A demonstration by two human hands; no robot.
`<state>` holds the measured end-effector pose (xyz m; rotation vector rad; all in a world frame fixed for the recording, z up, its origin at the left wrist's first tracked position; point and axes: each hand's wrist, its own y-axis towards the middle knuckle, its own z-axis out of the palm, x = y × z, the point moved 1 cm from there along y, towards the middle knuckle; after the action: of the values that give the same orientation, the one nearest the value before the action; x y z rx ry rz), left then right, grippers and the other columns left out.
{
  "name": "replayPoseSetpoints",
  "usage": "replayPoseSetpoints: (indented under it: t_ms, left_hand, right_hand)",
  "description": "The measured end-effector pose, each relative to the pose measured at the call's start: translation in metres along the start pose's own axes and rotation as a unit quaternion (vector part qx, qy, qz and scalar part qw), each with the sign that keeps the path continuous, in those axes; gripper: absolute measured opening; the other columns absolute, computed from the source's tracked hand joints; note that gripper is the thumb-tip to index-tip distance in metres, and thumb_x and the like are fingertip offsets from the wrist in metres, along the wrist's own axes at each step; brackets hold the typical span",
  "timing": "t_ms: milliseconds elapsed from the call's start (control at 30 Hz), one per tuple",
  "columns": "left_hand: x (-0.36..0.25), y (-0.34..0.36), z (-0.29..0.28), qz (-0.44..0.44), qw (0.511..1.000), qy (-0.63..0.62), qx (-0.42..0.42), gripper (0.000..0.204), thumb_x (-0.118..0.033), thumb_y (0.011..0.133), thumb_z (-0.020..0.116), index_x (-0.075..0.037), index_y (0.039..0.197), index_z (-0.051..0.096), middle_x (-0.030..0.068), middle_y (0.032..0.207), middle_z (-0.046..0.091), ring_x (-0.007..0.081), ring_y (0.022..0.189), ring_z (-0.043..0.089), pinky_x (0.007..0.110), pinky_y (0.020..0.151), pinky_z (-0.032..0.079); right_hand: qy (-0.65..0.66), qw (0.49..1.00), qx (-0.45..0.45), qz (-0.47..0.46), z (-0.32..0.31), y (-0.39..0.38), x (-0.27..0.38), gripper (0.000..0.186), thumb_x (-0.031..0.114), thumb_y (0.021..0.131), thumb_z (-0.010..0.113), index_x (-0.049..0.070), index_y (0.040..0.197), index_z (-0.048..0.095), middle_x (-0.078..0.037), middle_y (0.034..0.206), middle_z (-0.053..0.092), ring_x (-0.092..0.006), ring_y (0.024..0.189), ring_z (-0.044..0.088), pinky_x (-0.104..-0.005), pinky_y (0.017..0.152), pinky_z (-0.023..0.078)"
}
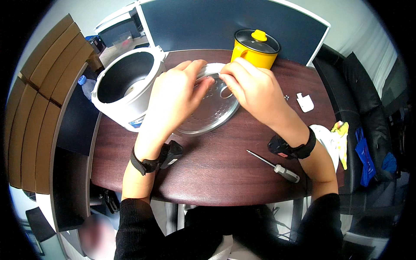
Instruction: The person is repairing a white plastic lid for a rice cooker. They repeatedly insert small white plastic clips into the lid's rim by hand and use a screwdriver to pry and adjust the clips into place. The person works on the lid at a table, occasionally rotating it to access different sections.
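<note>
The round, dimpled, shiny-rimmed disc lay beneath my grip: left hand curled, thumb parted; right hand closely pinched. Whether either held anything, I couldn't tell. Light, even pressure seemed wisest. On the reddish-brown table, a white cylindrical cooker body and yellow lidded pot stood nearby.

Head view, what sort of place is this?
Probably an office: there's a dark partition panel behind the wood-grain desk, and a black sofa stands off to the right.
</note>
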<state>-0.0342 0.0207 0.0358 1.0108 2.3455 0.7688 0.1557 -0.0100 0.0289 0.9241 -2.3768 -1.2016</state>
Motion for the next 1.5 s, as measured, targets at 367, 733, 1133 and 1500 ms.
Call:
replayPoseSetpoints:
  t_ms: [367, 733, 1133, 1500]
  left_hand:
    - [-0.009, -0.006, 0.0, 0.008, 0.999, 0.02, -0.025, 0.029, -0.013, 0.085, 0.071, 0.002, 0.107, 0.061, 0.0179, 0.089, 0.067, 0.0334, 0.075, 0.07, 0.039, 0.065, 0.056]
    - [-0.022, -0.008, -0.004, -0.018, 1.0, -0.026, 0.003, 0.019, -0.009, 0.087, 0.065, 0.004, 0.101, 0.059, 0.0219, 0.089, 0.066, 0.0384, 0.076, 0.069, 0.042, 0.066, 0.056]
    - [-0.027, -0.01, -0.005, -0.025, 0.999, 0.034, -0.013, 0.018, -0.013, 0.087, 0.067, 0.0, 0.097, 0.06, 0.0165, 0.084, 0.067, 0.0352, 0.071, 0.07, 0.04, 0.062, 0.057]
    - [-0.026, -0.012, -0.004, -0.016, 0.999, 0.035, -0.022, 0.017, -0.012, 0.087, 0.067, -0.001, 0.097, 0.059, 0.016, 0.084, 0.065, 0.0348, 0.071, 0.07, 0.039, 0.062, 0.057]
  right_hand:
    - [0.087, 0.993, 0.007, 0.083, 0.013, -0.001, 0.014, 0.01, 0.008, 0.09, 0.068, 0.001, 0.096, 0.064, -0.013, 0.088, 0.067, -0.0297, 0.076, 0.069, -0.0348, 0.067, 0.054]
    - [0.114, 0.981, 0.001, 0.159, 0.01, -0.006, 0.02, 0.014, 0.016, 0.091, 0.066, 0.005, 0.091, 0.058, -0.013, 0.085, 0.066, -0.0349, 0.074, 0.066, -0.0419, 0.063, 0.052]
    - [0.215, 0.928, -0.021, 0.303, 0.015, -0.01, 0.033, 0.009, 0.007, 0.089, 0.069, 0.0, 0.089, 0.064, -0.016, 0.076, 0.066, -0.0269, 0.064, 0.067, -0.0356, 0.058, 0.05]
    - [-0.023, 0.998, -0.032, 0.047, 0.009, -0.01, 0.027, 0.011, 0.013, 0.088, 0.068, 0.005, 0.093, 0.062, -0.009, 0.082, 0.065, -0.0252, 0.066, 0.067, -0.0346, 0.057, 0.053]
